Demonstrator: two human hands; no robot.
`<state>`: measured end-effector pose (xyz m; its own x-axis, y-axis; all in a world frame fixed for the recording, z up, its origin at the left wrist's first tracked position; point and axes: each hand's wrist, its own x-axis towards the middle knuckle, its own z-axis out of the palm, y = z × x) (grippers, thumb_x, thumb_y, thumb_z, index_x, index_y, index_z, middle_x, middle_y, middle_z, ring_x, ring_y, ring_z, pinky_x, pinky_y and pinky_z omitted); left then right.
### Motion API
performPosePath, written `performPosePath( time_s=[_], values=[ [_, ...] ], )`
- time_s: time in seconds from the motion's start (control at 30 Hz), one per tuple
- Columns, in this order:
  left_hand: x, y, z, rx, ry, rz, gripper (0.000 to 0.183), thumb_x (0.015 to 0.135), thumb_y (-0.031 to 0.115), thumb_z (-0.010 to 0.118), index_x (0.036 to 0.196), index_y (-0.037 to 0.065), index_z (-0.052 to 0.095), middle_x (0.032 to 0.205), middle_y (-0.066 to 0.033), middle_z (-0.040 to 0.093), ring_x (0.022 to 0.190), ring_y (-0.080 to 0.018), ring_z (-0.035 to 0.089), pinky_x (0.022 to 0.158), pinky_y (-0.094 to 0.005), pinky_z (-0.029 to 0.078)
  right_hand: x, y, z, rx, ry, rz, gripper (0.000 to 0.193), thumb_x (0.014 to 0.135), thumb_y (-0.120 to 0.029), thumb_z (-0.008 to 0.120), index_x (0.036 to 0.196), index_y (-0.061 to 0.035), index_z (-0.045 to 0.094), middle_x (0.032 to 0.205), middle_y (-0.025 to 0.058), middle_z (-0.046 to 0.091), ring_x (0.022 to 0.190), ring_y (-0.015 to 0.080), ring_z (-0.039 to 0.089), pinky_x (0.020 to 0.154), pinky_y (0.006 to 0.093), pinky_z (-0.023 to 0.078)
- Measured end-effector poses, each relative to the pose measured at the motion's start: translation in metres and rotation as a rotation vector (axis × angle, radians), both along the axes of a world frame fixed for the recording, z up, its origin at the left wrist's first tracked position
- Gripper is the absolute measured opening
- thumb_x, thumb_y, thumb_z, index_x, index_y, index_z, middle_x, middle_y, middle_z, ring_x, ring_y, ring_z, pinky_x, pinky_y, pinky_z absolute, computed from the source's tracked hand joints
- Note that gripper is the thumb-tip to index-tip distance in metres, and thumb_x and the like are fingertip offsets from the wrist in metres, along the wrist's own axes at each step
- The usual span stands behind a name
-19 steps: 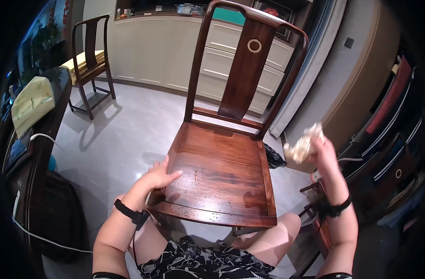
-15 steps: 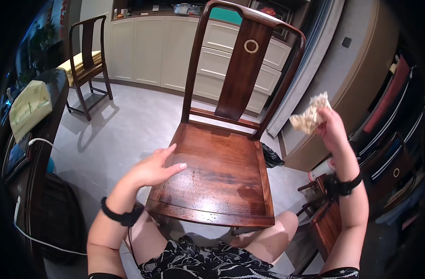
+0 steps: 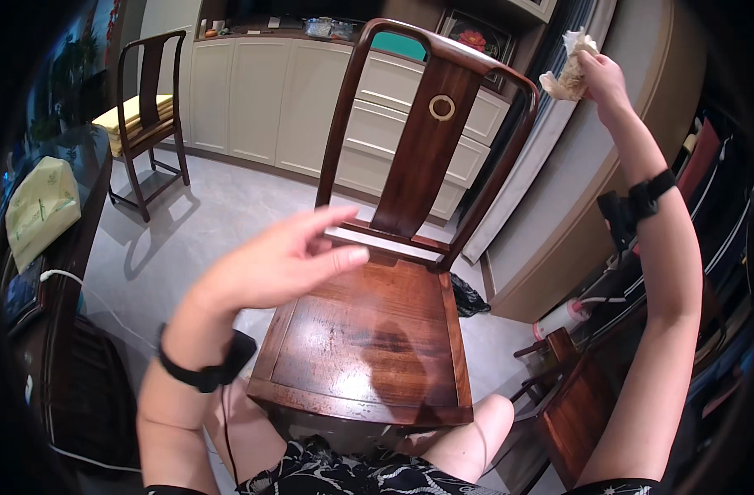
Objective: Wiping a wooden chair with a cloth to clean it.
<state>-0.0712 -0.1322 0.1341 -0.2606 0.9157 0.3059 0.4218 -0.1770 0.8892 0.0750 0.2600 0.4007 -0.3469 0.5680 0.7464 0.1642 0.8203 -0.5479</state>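
Note:
A dark reddish-brown wooden chair (image 3: 393, 338) stands straight in front of me, its seat towards me and its tall back farther off. Wet-looking spots and a bright glare mark the seat. Over the seat's left side hangs my left hand (image 3: 290, 256), empty, with the fingers apart. My right hand (image 3: 604, 82) is raised high to the right of the chair back, closed around a crumpled off-white cloth (image 3: 571, 74). The cloth is clear of the chair. On the chair's back splat (image 3: 422, 148) is a pale inlaid ring (image 3: 441, 108).
At far left, another wooden chair (image 3: 150, 124) carries folded yellow cushions (image 3: 129, 118). A dark table (image 3: 88, 177) on the left holds a pale yellow bag (image 3: 43, 210). Cream cabinets (image 3: 257, 99) line the back. A black plastic bag (image 3: 468, 297) lies right of the chair, near another wooden seat (image 3: 579, 412).
My right hand has risen up and away with the cloth. The left hand has lifted from beside the seat edge and moved up and right, over the seat.

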Motion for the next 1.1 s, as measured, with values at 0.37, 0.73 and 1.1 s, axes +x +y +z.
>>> performPosePath(
  time_s=[0.37,0.73,1.1],
  values=[
    [-0.066,0.123,-0.181,-0.188,0.186,0.254,0.074,0.088,0.043,0.062,0.142,-0.001,0.036,0.147,-0.0253,0.031,0.131,-0.0339,0.041,0.107,-0.0372,0.036,-0.161,-0.009,-0.039,0.586,-0.229,-0.490,0.030,0.089,-0.022,0.055,0.116,-0.0087,0.050,0.107,0.0209,0.064,0.103,0.0381,0.061,0.089,0.0466,0.049],
    [-0.061,0.161,-0.202,-0.267,0.221,0.172,0.079,0.089,0.039,0.062,0.145,-0.004,0.026,0.152,-0.0278,0.017,0.139,-0.0390,0.028,0.111,-0.0396,0.031,-0.242,0.071,-0.107,0.964,-0.334,-0.406,0.057,0.098,-0.054,0.025,0.148,-0.0276,0.031,0.153,0.0065,0.031,0.142,0.0296,0.025,0.114,0.0548,0.019],
    [-0.071,0.190,-0.205,-0.814,0.331,0.286,0.090,0.088,0.046,0.060,0.153,0.016,0.007,0.158,-0.0168,0.001,0.146,-0.0363,0.006,0.113,-0.0590,0.017,-0.151,0.150,-0.092,0.453,-0.324,-0.597,0.057,0.099,-0.054,0.019,0.147,-0.0269,0.031,0.149,0.0074,0.034,0.142,0.0297,0.023,0.109,0.0688,0.016]
  ],
)
